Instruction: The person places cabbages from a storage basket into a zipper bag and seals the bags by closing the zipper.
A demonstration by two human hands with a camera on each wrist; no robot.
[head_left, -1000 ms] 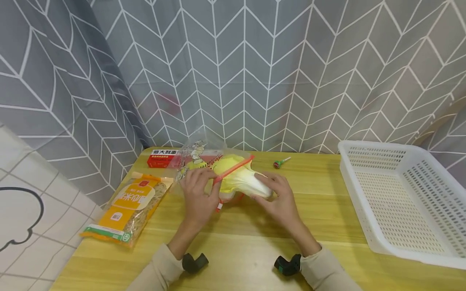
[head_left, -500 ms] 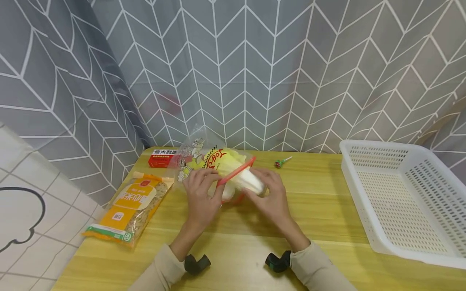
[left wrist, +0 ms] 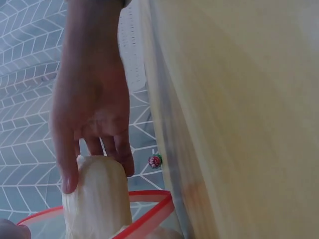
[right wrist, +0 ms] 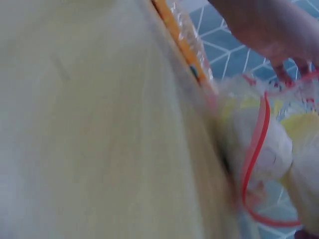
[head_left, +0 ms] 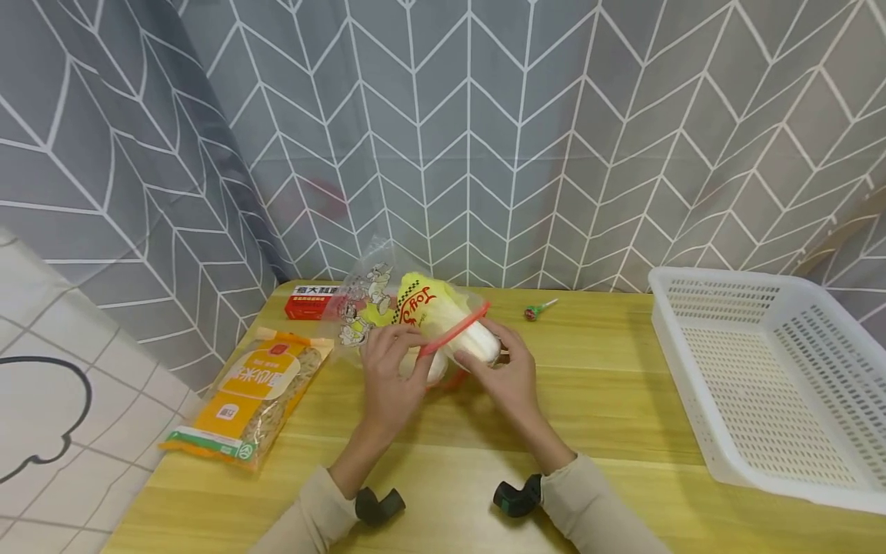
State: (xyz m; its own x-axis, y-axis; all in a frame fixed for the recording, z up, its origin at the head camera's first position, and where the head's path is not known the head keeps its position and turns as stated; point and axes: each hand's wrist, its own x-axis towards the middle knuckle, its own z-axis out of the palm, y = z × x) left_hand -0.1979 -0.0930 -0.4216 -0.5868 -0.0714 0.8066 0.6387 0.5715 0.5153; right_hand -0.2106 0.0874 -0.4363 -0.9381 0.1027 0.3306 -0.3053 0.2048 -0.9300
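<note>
On the desk (head_left: 609,385), a clear bag (head_left: 410,309) is enclosing most of a cabbage (head_left: 479,346), seemingly mid-insertion, left hand (head_left: 391,381) pinching its red rim (head_left: 457,329), fingers of the right hand (head_left: 511,378) gripping the white end (left wrist: 99,181), probably needing an inward push next.

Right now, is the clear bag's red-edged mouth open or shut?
Open: on this bag, the red rims stand apart, and the cabbage pokes out between them, held by the right hand.

I see a pale shine on the near part of the table (head_left: 446,473), and a soft shadow beside the white basket (head_left: 697,408). Both wrist views look dimmer, and in the right one the table is smeary
</note>
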